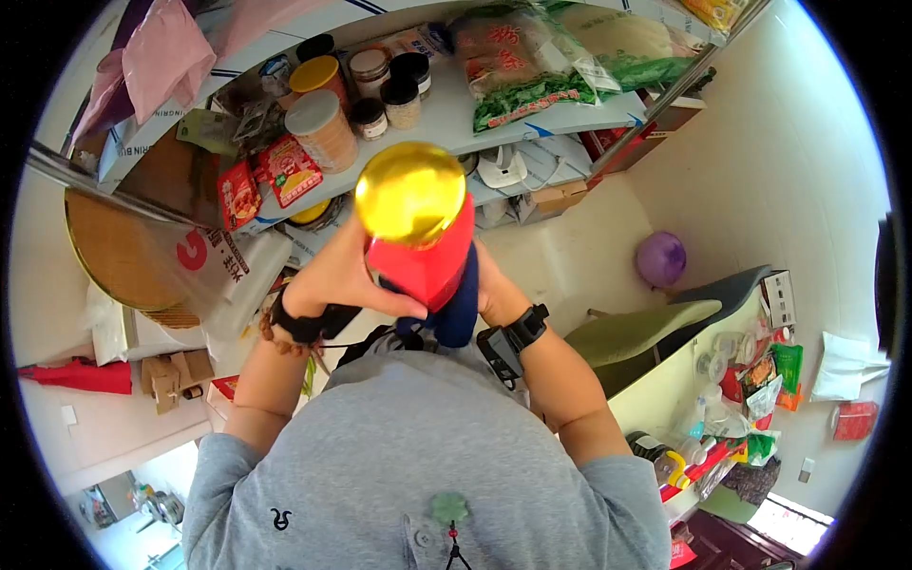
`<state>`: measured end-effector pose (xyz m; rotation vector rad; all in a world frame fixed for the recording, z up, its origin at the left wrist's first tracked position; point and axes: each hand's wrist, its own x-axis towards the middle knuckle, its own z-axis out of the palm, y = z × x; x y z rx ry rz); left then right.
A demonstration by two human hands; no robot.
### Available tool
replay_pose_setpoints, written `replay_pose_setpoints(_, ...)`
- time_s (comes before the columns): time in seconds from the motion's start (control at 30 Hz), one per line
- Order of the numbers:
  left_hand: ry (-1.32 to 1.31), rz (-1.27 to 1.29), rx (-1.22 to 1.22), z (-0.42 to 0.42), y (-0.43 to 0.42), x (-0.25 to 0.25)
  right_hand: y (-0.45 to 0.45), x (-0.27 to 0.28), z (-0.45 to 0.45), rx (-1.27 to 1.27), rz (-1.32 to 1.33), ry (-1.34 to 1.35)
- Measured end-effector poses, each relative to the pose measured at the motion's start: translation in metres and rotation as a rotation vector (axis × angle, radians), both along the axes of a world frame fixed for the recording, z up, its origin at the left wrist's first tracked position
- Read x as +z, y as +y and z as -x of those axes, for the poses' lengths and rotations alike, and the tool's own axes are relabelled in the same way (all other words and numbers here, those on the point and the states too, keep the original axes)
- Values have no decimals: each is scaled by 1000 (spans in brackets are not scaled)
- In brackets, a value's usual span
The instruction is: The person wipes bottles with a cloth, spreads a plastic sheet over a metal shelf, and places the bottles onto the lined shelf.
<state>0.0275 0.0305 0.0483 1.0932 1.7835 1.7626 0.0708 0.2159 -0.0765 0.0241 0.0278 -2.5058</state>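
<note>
The canister is coloured red and gold; the shirt is dyed grey and marked with a black motif; the balloon is tinted purple.

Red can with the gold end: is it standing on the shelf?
No, the red can is held in the left hand, between the shirt and the shelf.

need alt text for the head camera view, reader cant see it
A person's left hand holds a gold-topped red container in front of a grey shirt, with the right hand beside it, partly hidden by dark blue fabric. Beyond are shelves with jars and food packets; a purple balloon is to the right.
</note>
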Motion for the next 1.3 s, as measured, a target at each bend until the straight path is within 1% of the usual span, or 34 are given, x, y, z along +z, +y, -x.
replay_pose_setpoints(0.03,29,86,-87,5,-9,-14,-7,4,1,73,58,-33)
replay_pose_setpoints(0.07,46,81,-77,2,-11,-25,-14,11,1,143,115,-65)
replay_pose_setpoints(0.1,64,76,-66,-2,-12,-36,-22,35,-1,44,-402,-211)
replay_pose_setpoints(0.13,82,71,-56,-5,-14,-46,-23,32,0,20,-222,-83)
replay_pose_setpoints(0.17,101,32,49,-11,-15,-54,-23,26,1,-1,-41,42)
replay_pose_setpoints(0.2,24,-103,139,-17,-6,-50,-23,22,3,-19,138,168)
replay_pose_setpoints(0.23,-39,-245,224,-23,2,-46,-25,32,2,-114,-34,285)
replay_pose_setpoints(0.27,-54,-297,324,-24,5,-45,-27,42,2,-208,-216,387)
replay_pose_setpoints(0.33,-64,-341,466,-21,5,-41,-42,56,-4,-445,-868,378)
replay_pose_setpoints(0.37,-68,-283,503,-20,0,-39,-42,32,0,-494,-1100,624)
replay_pose_setpoints(0.4,17,-249,530,-18,-5,-43,-42,50,-6,-501,-1296,795)
replay_pose_setpoints(0.47,190,-178,582,-15,-16,-54,-45,71,3,-589,-1357,1038)
replay_pose_setpoints(0.5,209,-162,596,-17,-19,-52,-51,85,0,-624,-1274,977)
replay_pose_setpoints(0.57,193,-222,595,-23,-17,-41,-63,107,-10,-675,-1105,864)
replay_pose_setpoints(0.6,185,-251,600,-26,-18,-37,-64,101,-12,-706,-1195,967)
replay_pose_setpoints(0.63,86,-285,544,-31,-22,-37,-63,91,-15,-737,-1281,1069)
replay_pose_setpoints(0.73,56,-376,569,-46,-21,-31,-63,73,-17,-780,-1421,1210)
replay_pose_setpoints(0.77,52,-470,565,-47,-14,-23,-67,64,-16,-808,-1404,1184)
replay_pose_setpoints(0.87,113,-340,694,-47,-25,-9,-74,84,-18,-794,-1265,1062)
replay_pose_setpoints(0.9,81,-332,670,-45,-27,-3,-76,93,-18,-832,-1251,1090)
replay_pose_setpoints(0.93,98,-240,709,-43,-33,-9,-79,103,-17,-871,-1236,1119)
replay_pose_setpoints(1.0,132,-49,776,-39,-46,-36,-81,115,-8,-1053,-1291,1331)
replay_pose_setpoints(1.03,-26,-148,801,-43,-44,-43,-81,123,-4,-1140,-1309,1435)
replay_pose_setpoints(1.07,-179,-261,832,-47,-43,-51,-80,123,-1,-1036,-1300,1415)
replay_pose_setpoints(1.1,-148,-251,841,-51,-36,-39,-79,122,1,-929,-1288,1397)
replay_pose_setpoints(1.13,-36,-215,827,-49,-40,-37,-79,120,3,-817,-1272,1383)
replay_pose_setpoints(1.17,77,-183,816,-47,-44,-35,-81,112,1,-826,-1313,1339)
replay_pose_setpoints(1.2,190,-157,808,-46,-47,-33,-82,105,-2,-893,-1339,1324)
replay_pose_setpoints(1.23,205,-203,805,-45,-46,-26,-85,101,-5,-957,-1354,1312)
replay_pose_setpoints(1.27,224,-246,807,-46,-43,-15,-87,101,-9,-921,-1399,1263)
replay_pose_setpoints(1.3,129,-297,807,-46,-41,-4,-90,102,-13,-885,-1443,1214)
